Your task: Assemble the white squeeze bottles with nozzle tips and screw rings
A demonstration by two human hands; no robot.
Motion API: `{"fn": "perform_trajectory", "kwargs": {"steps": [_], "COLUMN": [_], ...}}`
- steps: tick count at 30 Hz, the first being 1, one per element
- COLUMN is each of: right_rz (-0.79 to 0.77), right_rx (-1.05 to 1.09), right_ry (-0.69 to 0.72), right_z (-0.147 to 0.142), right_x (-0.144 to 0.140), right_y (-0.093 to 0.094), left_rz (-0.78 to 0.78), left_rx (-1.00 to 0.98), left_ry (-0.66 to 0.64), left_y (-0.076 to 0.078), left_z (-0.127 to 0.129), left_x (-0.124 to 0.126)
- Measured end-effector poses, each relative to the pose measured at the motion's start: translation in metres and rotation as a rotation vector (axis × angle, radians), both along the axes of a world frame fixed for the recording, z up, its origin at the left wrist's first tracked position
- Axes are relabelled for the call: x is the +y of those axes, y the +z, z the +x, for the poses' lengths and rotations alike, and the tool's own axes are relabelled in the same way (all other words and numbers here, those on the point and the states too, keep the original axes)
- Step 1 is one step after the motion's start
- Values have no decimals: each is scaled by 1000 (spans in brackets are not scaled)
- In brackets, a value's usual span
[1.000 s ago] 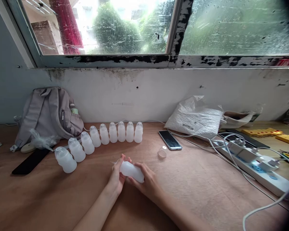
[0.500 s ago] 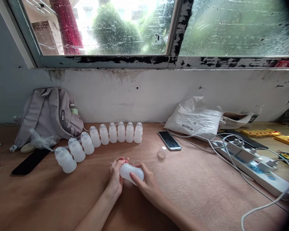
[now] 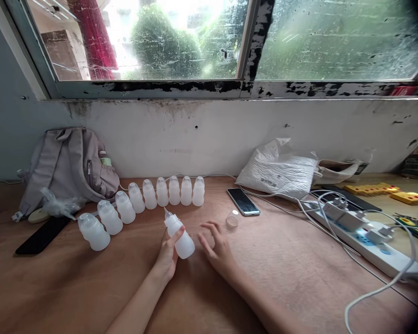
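A smooth tabletop (image 3: 289,273) with reddish-brown wood grain spreads across the lower half of the frame, meeting a stained, off-white wall (image 3: 216,139). Along the top, the metal window frame (image 3: 174,86) is blotched black where its paint has flaked, and its panes are spotted and streaked. At left, a mauve-grey fabric backpack (image 3: 69,162) slumps in soft folds. At centre right, a crinkled, silvery plastic mailer (image 3: 278,171) lies near a flat, glossy smartphone (image 3: 244,202); a long white power strip (image 3: 400,260) slants through the right of the frame.

From left of centre to the middle, nine squat bottles (image 3: 110,218) stand in a curving row, matte and milky, each with a narrowed waist under a clear domed cap.

A further nozzle-tipped bottle (image 3: 184,242) is in the lower centre, raised in the left hand (image 3: 167,256), whose thumb and fingers close round its upper body. The bottle is frosted, translucent white, rounded at the base and pinched below a white collar; its thin pointed tip is bare and leans toward the upper left. The right hand (image 3: 221,254) holds nothing, fingers spread and lightly curled, just beside the bottle. Near its fingertips, a small see-through domed cap (image 3: 232,219) sits on the wood.
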State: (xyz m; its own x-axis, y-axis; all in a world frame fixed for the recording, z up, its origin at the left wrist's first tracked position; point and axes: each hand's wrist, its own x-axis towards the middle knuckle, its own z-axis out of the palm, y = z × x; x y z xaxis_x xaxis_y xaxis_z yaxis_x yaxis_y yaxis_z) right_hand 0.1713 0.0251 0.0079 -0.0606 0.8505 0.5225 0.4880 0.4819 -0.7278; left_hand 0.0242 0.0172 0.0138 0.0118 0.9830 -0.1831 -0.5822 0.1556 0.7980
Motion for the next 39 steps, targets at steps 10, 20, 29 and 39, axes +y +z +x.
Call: {"fn": "perform_trajectory", "kwargs": {"steps": [10, 20, 29, 39], "right_rz": [-124, -448, -273, -306], "right_rx": [63, 1063, 695, 561], "right_ry": [-451, 61, 88, 142], "right_z": [75, 45, 27, 14], "right_x": [57, 39, 12, 1], "right_y": [-26, 0, 20, 20], "left_rz": [-39, 364, 393, 369], "left_rx": [126, 564, 718, 664], "left_ry": [-20, -162, -295, -283], "left_y": [4, 5, 7, 5], "left_z": [-3, 10, 13, 12], "left_x": [3, -7, -11, -8]}}
